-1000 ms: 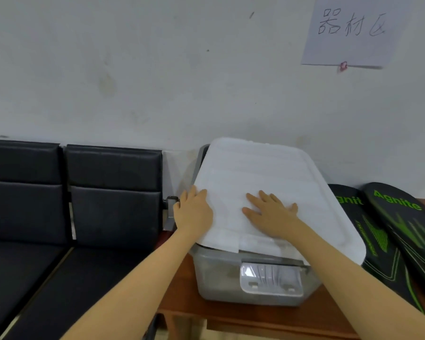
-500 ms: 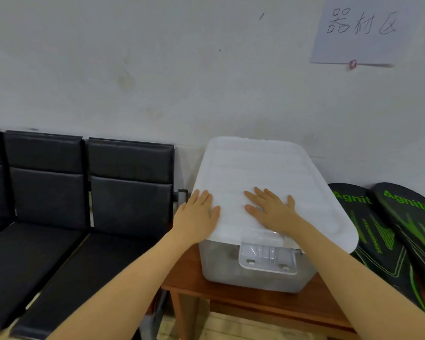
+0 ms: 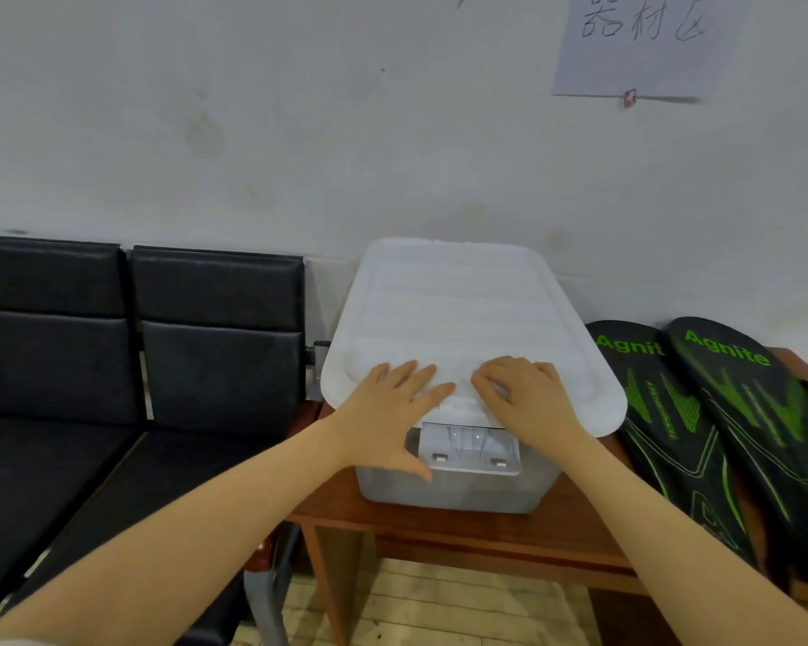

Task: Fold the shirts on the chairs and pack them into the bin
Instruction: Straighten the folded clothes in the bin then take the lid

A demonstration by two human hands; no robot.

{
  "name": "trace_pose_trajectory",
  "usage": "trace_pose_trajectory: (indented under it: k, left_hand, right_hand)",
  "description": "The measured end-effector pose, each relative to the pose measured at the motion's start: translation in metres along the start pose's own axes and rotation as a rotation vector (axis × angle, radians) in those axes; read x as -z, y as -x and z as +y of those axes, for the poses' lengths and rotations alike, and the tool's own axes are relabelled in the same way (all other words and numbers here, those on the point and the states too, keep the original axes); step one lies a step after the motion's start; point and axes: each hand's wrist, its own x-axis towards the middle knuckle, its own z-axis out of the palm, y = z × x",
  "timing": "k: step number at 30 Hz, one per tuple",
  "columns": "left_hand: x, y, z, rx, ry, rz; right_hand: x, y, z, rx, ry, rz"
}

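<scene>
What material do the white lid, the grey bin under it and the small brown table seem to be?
White ribbed lid: looks like matte, slightly translucent plastic with moulded ridges. Grey bin: probably semi-clear plastic, cloudy walls and a moulded latch. Small brown table: apparently wood or wood veneer, reddish with a smooth sheen.

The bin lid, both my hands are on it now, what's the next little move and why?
Probably press down along the front edge, then snap the latch up. The lid covers the bin, the left hand lies flat on it and the right hand curls at its front, yet the latch looks unfastened.
</scene>
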Motion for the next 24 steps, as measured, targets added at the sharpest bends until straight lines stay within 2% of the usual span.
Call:
trace_pose_trajectory:
  k: [4,9,14,24]
  left_hand:
    - [-0.005,-0.001,0.001,0.006,0.011,0.009]
    - [-0.001,0.001,-0.003,-0.013,0.146,0.096]
    - [-0.006,-0.001,-0.002,0.02,0.182,0.124]
    - [-0.007,-0.002,-0.004,0.041,0.231,0.197]
  right_hand:
    - [0.003,0.013,0.01,0.05,-0.046,-0.069]
    - [0.002,0.024,0.012,0.05,-0.076,0.083]
    - [0.003,0.023,0.012,0.109,0.01,-0.043]
    - [0.005,0.02,0.009,0.033,-0.132,-0.043]
